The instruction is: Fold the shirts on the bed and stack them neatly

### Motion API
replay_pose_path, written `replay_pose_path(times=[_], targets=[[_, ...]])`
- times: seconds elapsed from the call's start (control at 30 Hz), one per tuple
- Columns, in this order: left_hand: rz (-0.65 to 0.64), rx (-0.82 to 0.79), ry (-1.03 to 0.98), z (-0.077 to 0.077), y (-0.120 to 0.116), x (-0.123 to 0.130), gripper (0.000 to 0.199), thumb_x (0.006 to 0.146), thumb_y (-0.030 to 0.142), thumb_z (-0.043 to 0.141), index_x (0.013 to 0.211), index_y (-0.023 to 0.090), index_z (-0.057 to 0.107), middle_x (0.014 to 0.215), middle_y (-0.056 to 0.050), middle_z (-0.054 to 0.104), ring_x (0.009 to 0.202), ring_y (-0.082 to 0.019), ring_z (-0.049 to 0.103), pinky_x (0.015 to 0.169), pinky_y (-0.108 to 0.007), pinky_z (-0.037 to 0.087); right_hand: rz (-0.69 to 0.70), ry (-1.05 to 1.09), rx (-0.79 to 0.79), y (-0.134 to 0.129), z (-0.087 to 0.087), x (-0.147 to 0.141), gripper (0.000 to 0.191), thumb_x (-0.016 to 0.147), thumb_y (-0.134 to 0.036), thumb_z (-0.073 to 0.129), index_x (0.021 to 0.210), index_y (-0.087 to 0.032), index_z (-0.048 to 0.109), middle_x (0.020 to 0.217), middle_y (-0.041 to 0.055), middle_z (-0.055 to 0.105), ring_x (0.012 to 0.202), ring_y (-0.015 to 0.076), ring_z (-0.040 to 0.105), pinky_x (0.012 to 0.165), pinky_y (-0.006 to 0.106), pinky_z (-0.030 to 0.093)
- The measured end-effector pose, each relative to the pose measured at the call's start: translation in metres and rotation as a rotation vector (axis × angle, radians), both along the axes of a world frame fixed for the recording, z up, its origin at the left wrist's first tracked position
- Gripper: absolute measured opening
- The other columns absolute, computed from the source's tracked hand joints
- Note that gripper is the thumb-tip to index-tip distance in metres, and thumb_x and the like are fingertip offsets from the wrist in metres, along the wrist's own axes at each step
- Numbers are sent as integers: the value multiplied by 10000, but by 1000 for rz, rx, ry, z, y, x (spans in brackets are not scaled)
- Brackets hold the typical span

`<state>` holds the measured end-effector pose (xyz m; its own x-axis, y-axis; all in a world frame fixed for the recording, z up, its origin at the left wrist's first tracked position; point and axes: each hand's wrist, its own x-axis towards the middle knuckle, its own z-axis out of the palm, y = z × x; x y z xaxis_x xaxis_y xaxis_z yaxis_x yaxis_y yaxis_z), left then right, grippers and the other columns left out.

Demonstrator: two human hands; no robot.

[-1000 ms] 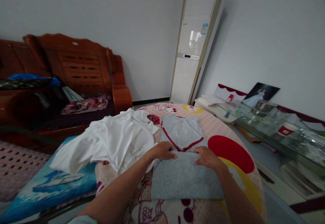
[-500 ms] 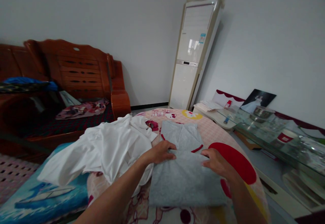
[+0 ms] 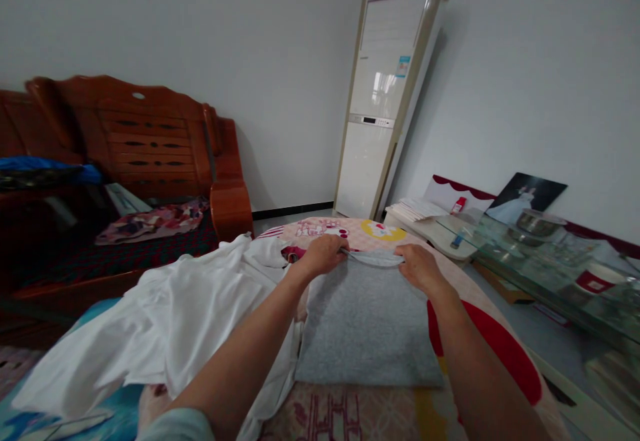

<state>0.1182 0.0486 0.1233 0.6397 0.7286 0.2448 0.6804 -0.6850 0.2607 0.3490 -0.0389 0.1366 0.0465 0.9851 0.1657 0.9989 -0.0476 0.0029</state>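
Head view, two hands (image 3: 325, 254) (image 3: 420, 269), one grey garment (image 3: 373, 324)

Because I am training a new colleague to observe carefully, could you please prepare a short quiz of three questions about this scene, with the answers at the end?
1. Multiple choice: at which part do the left hand and the right hand grip the grey garment?
a) the near edge
b) the far edge
c) the middle
2. True or false: the white cloth is folded into a neat, flat square.
3. Complete: the wooden seat stands on the ____ side of the picture.

Key:
1. b
2. False; the white cloth lies loose and rumpled.
3. left
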Motion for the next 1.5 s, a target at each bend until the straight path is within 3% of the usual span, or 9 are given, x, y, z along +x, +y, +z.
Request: replay_pose_path(times=[0.17,0.33,0.53,0.73,0.97,1.1,1.2,1.33,1.5], targets=[[54,16,83,-5,40,18,237,817,205,543,996,200,699,1016,-65,696,996,-218,617,867,-296,453,-59,-74,-13,42,-13,1,365,794,-36,439,1053,-141,674,1056,141,682,1030,237,588,861,314,353],[252,49,50,-40,41,35,333,845,119,495,1152,163,616,1173,-123,617,1088,-236,577,941,-351,431,-86,-84,0,59,-58,-12,440,816,-3,386,1171,-126,615,1142,165,636,1081,253,549,927,360,326],[32,-87,-72,-97,-2,40,273,891,245,507,1133,176,614,1164,-97,626,1102,-195,566,972,-302,424,58,59,45,35,-113,-31,338,921,-181,390,1154,-166,635,1208,107,620,1134,223,502,992,317,322],[-111,-61,77,-133,3,28,514,941,483,380,1405,265,406,1512,-94,348,1392,-248,301,1126,-499,216,10,104,-35,29,-144,-20,480,972,-403,342,1417,-238,412,1497,78,370,1353,253,321,1088,437,235],[-157,-75,95,-134,12,25,552,954,511,310,1447,263,335,1537,-94,293,1412,-234,267,1135,-502,181,-35,100,-24,28,-147,-13,498,980,-401,315,1436,-213,384,1499,106,360,1374,277,290,1110,463,205],[-134,-113,60,-130,15,15,495,949,432,382,1414,262,397,1508,-84,358,1402,-220,293,1144,-496,167,-176,83,19,26,-149,-10,466,972,-385,352,1385,-194,451,1481,125,378,1363,277,308,1100,450,220],[17,-124,-1,-126,24,1,447,905,323,491,1343,231,495,1462,-99,429,1367,-226,360,1135,-453,229,-285,94,76,23,-149,2,420,961,-339,362,1312,-178,528,1409,129,472,1300,247,410,1050,373,301],[341,-140,-103,-119,39,-16,408,832,164,544,1238,137,572,1299,-141,584,1218,-198,528,1040,-300,373,-428,160,104,13,-138,28,350,907,-250,398,1132,-163,652,1086,145,679,1007,225,618,843,298,422],[533,-233,-191,-112,47,-24,250,813,186,548,1029,120,657,1016,-102,711,963,-194,649,852,-265,464,-462,241,-11,0,-123,58,343,878,-335,416,788,-180,708,873,144,700,806,237,643,651,305,402]])
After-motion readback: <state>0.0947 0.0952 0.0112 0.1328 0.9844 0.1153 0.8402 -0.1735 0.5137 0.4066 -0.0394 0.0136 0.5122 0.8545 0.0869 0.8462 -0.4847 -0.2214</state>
